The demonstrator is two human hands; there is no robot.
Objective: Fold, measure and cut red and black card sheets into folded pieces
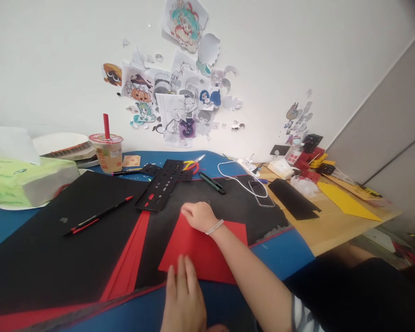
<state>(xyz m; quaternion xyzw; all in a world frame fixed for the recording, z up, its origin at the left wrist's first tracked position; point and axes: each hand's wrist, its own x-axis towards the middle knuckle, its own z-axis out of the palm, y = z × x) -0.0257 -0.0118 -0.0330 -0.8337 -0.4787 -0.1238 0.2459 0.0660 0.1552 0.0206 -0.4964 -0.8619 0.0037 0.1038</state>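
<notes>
Head view: black card piece already has cut openings, while red paper shows none and looks like a plain sheet, so I'd call that part barely worked; what's left beyond it, can't tell. Right hand is curled with fingertips together at the paper's far left corner, can't tell if it pinches the edge; left hand is flat, fingers slightly spread over the near left edge. Paper sits on the black mat, ahead and right of the left hand, partly under the right forearm.
</notes>
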